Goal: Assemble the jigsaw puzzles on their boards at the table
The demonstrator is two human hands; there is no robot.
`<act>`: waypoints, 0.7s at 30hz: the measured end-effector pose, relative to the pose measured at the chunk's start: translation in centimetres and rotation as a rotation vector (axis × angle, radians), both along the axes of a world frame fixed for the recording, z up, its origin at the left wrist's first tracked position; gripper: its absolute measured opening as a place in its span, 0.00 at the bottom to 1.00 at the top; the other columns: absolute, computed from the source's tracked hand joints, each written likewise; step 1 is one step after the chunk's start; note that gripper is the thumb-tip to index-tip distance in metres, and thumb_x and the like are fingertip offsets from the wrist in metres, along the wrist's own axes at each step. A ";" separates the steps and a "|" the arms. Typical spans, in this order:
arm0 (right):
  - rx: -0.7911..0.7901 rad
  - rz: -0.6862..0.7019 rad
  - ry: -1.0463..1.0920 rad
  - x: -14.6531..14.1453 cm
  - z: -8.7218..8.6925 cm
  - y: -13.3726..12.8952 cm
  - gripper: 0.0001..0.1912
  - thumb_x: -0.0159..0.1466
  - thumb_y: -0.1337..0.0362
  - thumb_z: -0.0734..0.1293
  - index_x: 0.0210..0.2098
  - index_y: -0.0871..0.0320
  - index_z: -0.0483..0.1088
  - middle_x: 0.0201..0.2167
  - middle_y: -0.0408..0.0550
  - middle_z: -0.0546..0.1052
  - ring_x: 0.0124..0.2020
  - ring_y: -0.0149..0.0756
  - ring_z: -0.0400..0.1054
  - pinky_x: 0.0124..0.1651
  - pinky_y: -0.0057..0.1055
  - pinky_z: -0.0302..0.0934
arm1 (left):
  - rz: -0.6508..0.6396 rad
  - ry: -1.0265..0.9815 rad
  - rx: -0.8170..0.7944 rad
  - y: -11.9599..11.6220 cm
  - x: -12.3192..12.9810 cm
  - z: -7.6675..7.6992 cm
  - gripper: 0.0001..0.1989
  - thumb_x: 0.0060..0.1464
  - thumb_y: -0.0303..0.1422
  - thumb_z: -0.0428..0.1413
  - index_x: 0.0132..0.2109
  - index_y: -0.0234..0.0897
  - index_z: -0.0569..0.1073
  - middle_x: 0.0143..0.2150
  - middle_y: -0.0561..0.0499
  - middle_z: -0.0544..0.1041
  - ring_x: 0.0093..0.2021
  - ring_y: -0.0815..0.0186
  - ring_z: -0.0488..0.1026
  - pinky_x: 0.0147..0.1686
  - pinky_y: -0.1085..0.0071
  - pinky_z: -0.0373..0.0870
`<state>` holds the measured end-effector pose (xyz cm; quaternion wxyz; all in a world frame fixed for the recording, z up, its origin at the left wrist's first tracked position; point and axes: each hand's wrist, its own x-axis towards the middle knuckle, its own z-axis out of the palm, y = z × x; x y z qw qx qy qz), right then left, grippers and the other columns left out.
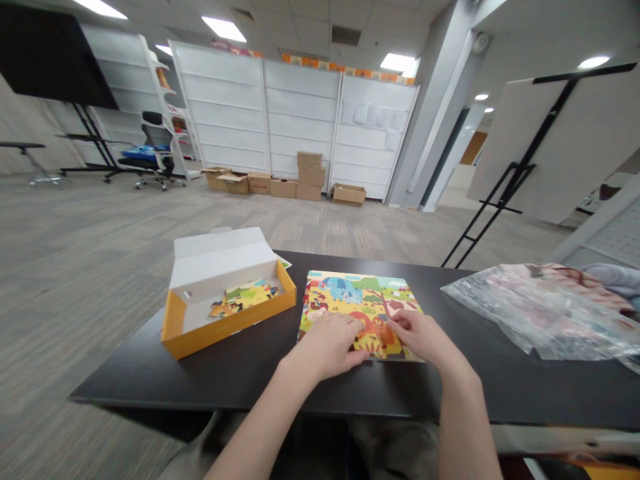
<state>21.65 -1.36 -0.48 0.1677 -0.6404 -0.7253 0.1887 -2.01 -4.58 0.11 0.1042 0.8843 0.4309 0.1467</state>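
Nearest my camera are the left hand and right hand, both on the puzzle on the black table: left flat, open, gripping nothing; right loosely curled, grip unclear. Left of them, an orange box holds loose pieces; right, a plastic bag.

From my place I can see a grey carpet floor that goes back to tall white shelf panels, and before them stand cardboard boxes, some stacked. At left is an office chair near a large black screen. Ceiling lights shine brightly. At right I see a grey pillar and a white board on a black easel.
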 end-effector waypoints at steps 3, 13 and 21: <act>-0.109 -0.118 0.012 0.5 0.6 -0.4 0.12 0.65 0.57 0.66 0.27 0.56 0.70 0.24 0.47 0.80 0.27 0.37 0.75 0.31 0.29 0.60 | 0.007 0.003 0.002 -0.2 -0.1 0.2 0.13 0.64 0.44 0.53 0.42 0.39 0.74 0.41 0.46 0.80 0.44 0.54 0.77 0.45 0.60 0.70; -0.110 -0.191 0.108 0.3 0.9 -1.0 0.13 0.64 0.54 0.67 0.28 0.55 0.71 0.22 0.48 0.81 0.24 0.39 0.76 0.29 0.30 0.62 | -0.004 -0.006 -0.025 -0.3 0.4 0.0 0.16 0.61 0.42 0.57 0.51 0.37 0.73 0.49 0.43 0.79 0.51 0.50 0.73 0.51 0.56 0.71; -0.048 -0.149 0.112 0.4 1.2 -0.7 0.23 0.62 0.45 0.64 0.21 0.55 0.74 0.16 0.48 0.78 0.19 0.38 0.72 0.26 0.30 0.59 | -0.009 0.017 -0.032 -0.3 0.4 0.3 0.18 0.57 0.40 0.61 0.52 0.37 0.73 0.50 0.43 0.79 0.52 0.50 0.73 0.52 0.55 0.71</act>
